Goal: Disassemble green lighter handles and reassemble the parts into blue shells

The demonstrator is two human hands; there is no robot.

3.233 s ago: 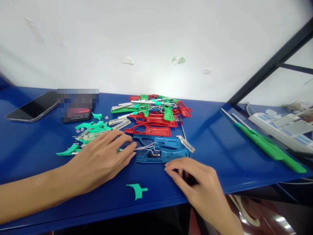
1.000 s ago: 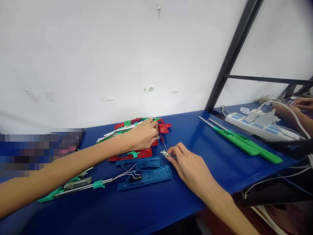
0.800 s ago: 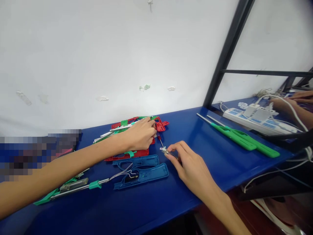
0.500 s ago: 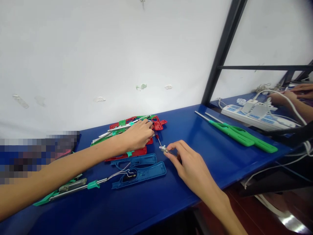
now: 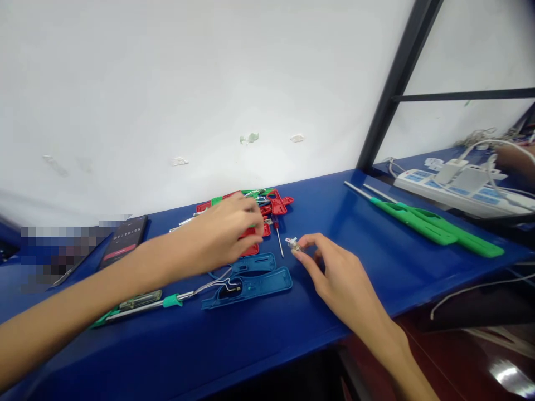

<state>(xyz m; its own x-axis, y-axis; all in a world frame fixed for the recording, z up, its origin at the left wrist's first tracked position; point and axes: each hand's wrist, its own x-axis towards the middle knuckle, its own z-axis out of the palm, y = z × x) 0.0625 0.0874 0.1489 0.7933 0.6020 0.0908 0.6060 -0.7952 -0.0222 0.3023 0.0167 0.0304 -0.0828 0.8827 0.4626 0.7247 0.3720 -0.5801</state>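
Note:
My right hand (image 5: 334,273) pinches a small clear and metal part (image 5: 292,243) just above the blue bench (image 5: 355,239). My left hand (image 5: 221,234) hovers, blurred, over a heap of red and green plastic shells (image 5: 267,207); its fingers are curled, and I cannot make out whether they hold anything. A small red-handled screwdriver (image 5: 277,236) lies between the two hands. Two blue shell halves (image 5: 246,278) with wires lie in front of the left hand, joined to a metal rod with a green collar (image 5: 154,303).
A black phone (image 5: 123,242) lies at the back left. A long green lighter (image 5: 426,225) rests at the right. Beyond a black frame post (image 5: 397,83) sit a white power strip (image 5: 455,189) and another person's arm (image 5: 512,159). The bench edge runs close in front.
My left hand has pulled back from the red and green heap toward me. My right hand has lifted the small part slightly. The view has shifted left, showing the phone.

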